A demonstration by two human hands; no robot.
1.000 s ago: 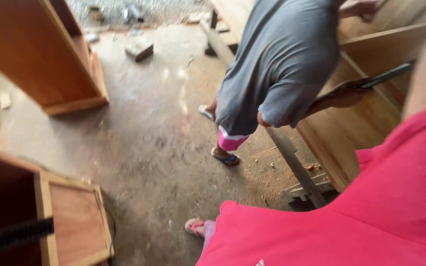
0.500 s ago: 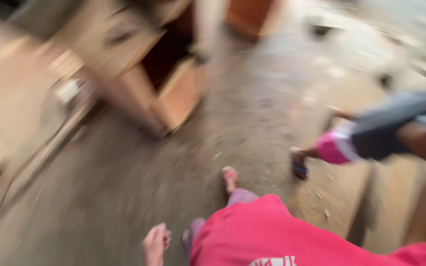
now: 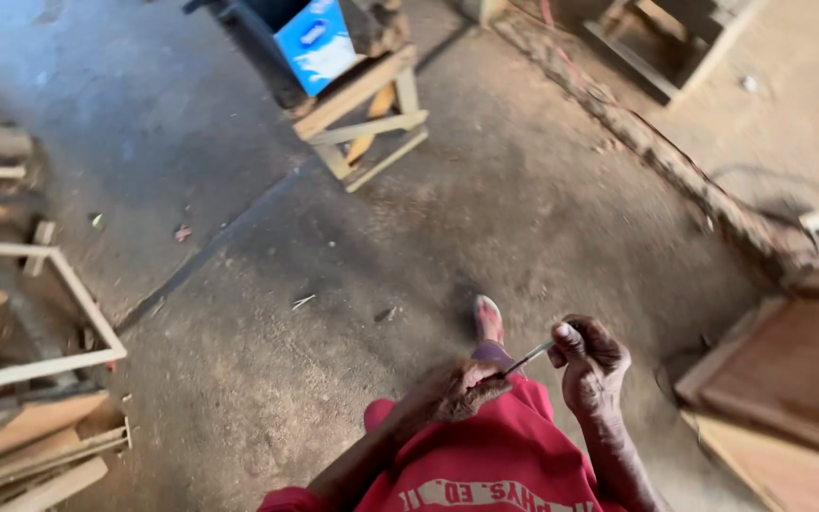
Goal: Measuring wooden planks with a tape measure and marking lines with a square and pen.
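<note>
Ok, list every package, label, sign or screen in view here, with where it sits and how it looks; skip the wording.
Blue box: top centre, on a pale wooden stand; boxy, bright blue, with a white patch and a small oval label.
Red shirt: bottom centre, below the left hand and right hand, which hold a thin metal tool; white print across it.
No signs or screens in view.

Carpentry workshop: wooden frames (image 3: 40, 313), offcuts (image 3: 40, 465)
</note>
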